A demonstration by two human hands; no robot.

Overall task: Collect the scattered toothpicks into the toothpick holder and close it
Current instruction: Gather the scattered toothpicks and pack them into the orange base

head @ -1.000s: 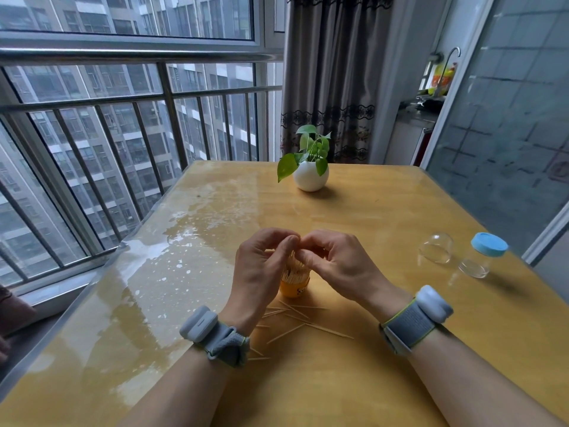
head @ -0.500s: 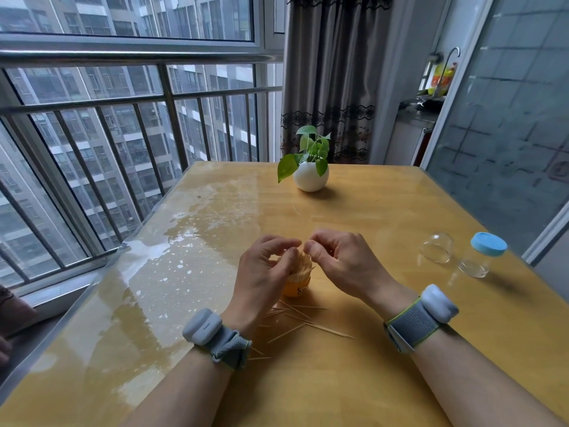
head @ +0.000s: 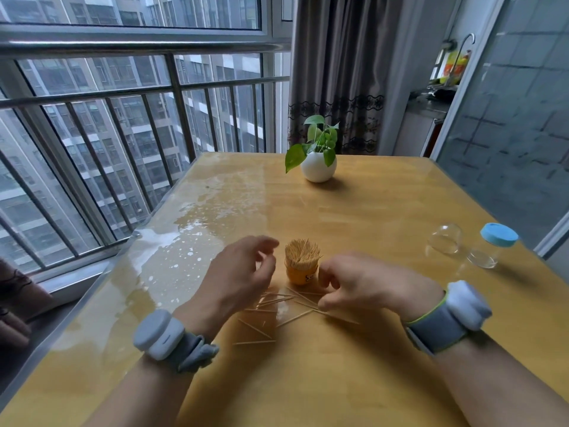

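The toothpick holder (head: 302, 275) is a small orange cup standing upright at the table's middle, packed with a bundle of toothpicks (head: 301, 253) that stick out of its top. Several scattered toothpicks (head: 278, 301) lie on the table just in front of it, between my wrists. My left hand (head: 238, 280) hovers just left of the holder with loosely curled fingers and holds nothing. My right hand (head: 365, 285) is low at the holder's right, its curled fingers and thumb down at the loose toothpicks; a pinch cannot be made out. The clear dome cover (head: 445, 239) lies at the right.
A small glass jar with a blue lid (head: 494, 245) stands beside the dome near the table's right edge. A white round pot with a green plant (head: 318, 166) sits at the far middle. The table's left edge (head: 101, 291) runs along a window railing.
Both hands have left the top of the toothpick bundle. The left drew back to the left and relaxed; the right dropped to the loose toothpicks on the table.
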